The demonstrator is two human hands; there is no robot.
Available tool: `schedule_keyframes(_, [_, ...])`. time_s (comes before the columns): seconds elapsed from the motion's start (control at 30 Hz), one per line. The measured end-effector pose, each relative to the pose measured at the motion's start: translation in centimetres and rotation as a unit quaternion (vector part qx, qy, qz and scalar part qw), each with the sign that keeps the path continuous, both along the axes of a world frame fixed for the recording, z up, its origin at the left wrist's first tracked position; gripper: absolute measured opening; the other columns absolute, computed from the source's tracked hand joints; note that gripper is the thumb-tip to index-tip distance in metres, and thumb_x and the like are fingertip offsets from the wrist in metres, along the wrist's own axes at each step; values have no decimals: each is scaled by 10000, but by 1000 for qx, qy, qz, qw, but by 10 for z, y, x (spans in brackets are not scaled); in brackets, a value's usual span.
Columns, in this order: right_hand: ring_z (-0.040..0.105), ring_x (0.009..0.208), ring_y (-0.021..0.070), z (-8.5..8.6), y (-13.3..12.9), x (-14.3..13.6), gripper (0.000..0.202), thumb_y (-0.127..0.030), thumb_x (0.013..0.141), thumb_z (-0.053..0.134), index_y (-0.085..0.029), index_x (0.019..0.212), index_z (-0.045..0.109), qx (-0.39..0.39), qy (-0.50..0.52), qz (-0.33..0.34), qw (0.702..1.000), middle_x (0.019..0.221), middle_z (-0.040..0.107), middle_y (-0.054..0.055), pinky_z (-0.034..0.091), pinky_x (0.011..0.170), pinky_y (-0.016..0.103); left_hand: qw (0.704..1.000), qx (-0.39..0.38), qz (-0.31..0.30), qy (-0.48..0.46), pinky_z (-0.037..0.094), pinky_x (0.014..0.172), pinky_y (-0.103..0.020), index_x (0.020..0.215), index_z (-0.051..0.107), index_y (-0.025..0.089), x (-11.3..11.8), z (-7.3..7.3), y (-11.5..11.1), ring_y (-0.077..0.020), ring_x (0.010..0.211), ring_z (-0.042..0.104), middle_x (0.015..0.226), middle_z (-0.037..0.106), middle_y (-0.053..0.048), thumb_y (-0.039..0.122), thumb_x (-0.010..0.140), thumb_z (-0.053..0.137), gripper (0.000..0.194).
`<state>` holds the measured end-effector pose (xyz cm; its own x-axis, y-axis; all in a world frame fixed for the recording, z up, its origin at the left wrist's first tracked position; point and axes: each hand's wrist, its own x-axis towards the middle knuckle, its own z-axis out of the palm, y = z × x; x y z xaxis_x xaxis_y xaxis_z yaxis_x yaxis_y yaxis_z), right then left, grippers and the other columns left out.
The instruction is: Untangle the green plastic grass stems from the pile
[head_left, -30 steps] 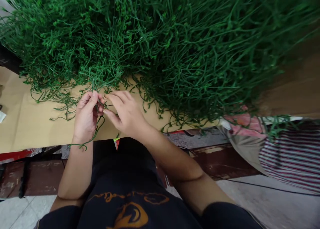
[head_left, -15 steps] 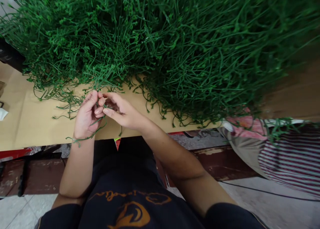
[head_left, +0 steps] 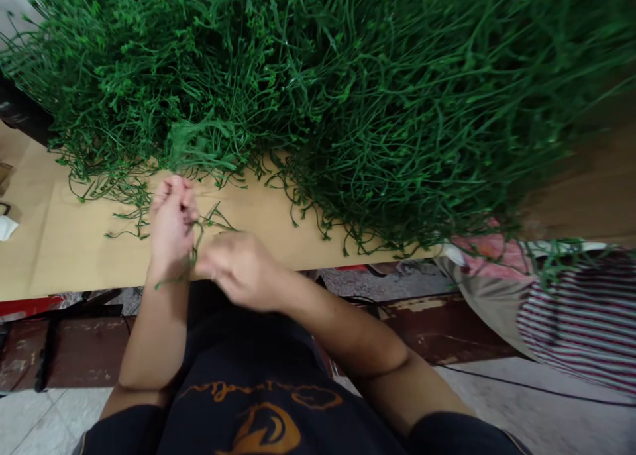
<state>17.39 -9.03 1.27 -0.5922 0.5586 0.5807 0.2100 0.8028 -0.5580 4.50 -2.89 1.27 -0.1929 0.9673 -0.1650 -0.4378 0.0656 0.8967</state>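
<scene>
My left hand [head_left: 173,216] is closed around a small bunch of thin green plastic stems, held upright over the front of the table. The blurred tops of this green bunch [head_left: 199,147] fan out above its fingers. Loose stem ends [head_left: 196,240] hang below the palm, and one crosses the wrist. My right hand [head_left: 241,266] is just right of and below the left, smeared by motion, its fingers curled together. A stem seems to run to its fingertips. Beyond both hands lies a large heap of similar green stems [head_left: 318,77].
Brown cardboard [head_left: 69,236] covers the tabletop, its near edge close to my body. A black object [head_left: 22,114] lies at the far left by a white scrap [head_left: 6,228]. On the right are a pink cloth [head_left: 491,253] and a person's striped garment [head_left: 581,322].
My right hand has pulled away from the left, down and toward my body, and its fingers have closed. The left hand has shifted slightly, and the tops of its bunch are now blurred.
</scene>
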Motion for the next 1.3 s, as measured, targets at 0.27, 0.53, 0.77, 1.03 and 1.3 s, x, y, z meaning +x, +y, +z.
schedule_keyframes(0.27, [471, 593, 50, 20, 18, 12, 266, -344, 912, 418, -148, 779, 539, -196, 126, -32, 972, 662, 536, -19, 364, 566, 183, 993, 34, -60, 95, 193, 346, -172, 634, 543, 172, -9, 11, -8, -16, 385, 318, 494, 468, 54, 324, 759, 667, 232])
schedule_keyframes(0.53, [541, 674, 62, -6, 52, 13, 451, -547, 749, 597, -162, 970, 520, -361, 266, -81, 890, 791, 583, 1, 482, 636, 205, 979, 37, -135, 146, 236, 375, -158, 622, 573, 152, 4, -4, -19, -25, 398, 360, 507, 521, 35, 358, 718, 689, 256])
schedule_keyframes(0.77, [481, 598, 63, -11, 52, 9, 413, -534, 867, 432, -143, 889, 565, -319, 233, -129, 909, 623, 472, -22, 419, 555, 202, 980, 19, -126, 155, 286, 376, -171, 714, 595, 167, 10, -5, -18, -41, 423, 418, 617, 565, 18, 380, 754, 655, 225])
schedule_keyframes(1.03, [455, 638, 99, -9, 35, 9, 419, -411, 937, 336, -152, 676, 534, -118, 120, -247, 954, 612, 442, 12, 406, 650, 247, 989, 27, -58, 134, 259, 378, -159, 619, 578, 165, 14, -6, -14, -32, 427, 368, 542, 489, 39, 308, 748, 658, 209])
schedule_keyframes(1.3, [521, 748, 118, -9, 27, 5, 278, -251, 933, 361, -154, 842, 604, -57, 172, -191, 965, 761, 581, 49, 454, 686, 267, 992, 43, 21, 118, 245, 367, -159, 614, 520, 173, 11, -6, -9, -24, 417, 350, 561, 474, 47, 333, 764, 645, 253])
